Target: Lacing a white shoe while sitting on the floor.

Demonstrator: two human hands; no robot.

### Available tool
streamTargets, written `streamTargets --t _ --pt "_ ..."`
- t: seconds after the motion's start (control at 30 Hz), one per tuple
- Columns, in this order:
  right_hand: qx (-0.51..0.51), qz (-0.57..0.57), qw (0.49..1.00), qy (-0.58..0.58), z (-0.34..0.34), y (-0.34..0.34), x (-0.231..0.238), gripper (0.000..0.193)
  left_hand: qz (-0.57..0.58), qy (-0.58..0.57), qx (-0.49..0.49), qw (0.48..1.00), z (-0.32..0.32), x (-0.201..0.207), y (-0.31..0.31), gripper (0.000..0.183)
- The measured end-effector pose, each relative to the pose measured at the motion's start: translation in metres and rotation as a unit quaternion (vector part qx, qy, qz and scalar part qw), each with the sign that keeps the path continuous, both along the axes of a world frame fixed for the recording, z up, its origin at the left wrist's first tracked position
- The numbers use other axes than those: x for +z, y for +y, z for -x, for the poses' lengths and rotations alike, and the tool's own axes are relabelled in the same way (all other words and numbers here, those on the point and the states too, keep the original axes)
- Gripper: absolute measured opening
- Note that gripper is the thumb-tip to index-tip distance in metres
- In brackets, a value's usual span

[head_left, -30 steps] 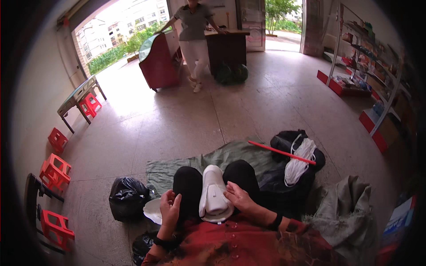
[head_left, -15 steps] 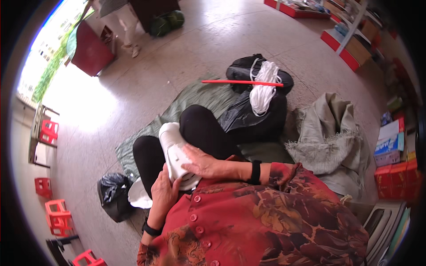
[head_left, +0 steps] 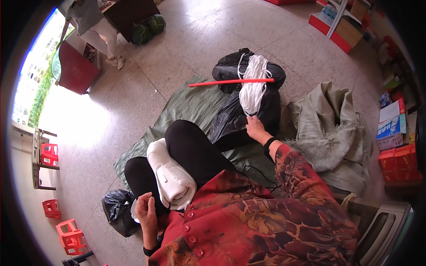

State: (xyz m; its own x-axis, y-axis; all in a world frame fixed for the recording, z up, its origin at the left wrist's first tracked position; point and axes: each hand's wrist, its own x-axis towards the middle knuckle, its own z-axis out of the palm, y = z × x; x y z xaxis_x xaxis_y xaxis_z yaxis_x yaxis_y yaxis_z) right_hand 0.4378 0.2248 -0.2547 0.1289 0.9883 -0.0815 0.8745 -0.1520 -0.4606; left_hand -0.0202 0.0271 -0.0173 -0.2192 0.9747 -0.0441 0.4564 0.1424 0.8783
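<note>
My right hand reaches out to the near end of a hank of white cord, its fingers closed on the cord there. The hank lies on black plastic-wrapped bundles, with a thin red stick across it. Near my left thigh, my left hand is raised with thumb and fingers apart, holding nothing I can see. A rolled white sheet of soft-looking material rests untouched between my thighs, its spiral end toward me. Part of another white piece shows behind my left hand.
Green woven sheeting lies under the bundles. A rough grey-green cloth is heaped at the right, and a black plastic bag sits at the left. Red stools stand farther left. A person stands beside a red cart.
My right hand has left the white roll and moved forward and right to the cord. My left hand has let go of the roll and shifted left. The roll now lies on its own.
</note>
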Motion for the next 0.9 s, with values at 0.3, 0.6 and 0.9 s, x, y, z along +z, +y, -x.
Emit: streamTargets --t 0.3,0.6,0.9 --pt "0.061 0.027 0.998 0.004 -0.019 0.010 -0.021 0.031 -0.041 0.113 0.005 0.993 -0.013 0.005 0.010 0.004" --pt "0.281 0.137 0.947 0.070 0.008 -0.076 0.011 0.013 -0.042 0.072 -0.001 0.997 -0.010 0.008 0.008 0.004" --pt "0.402 0.199 0.817 0.362 0.092 -0.108 0.236 0.016 0.034 -0.030 -0.092 0.995 -0.024 0.054 0.004 0.018"
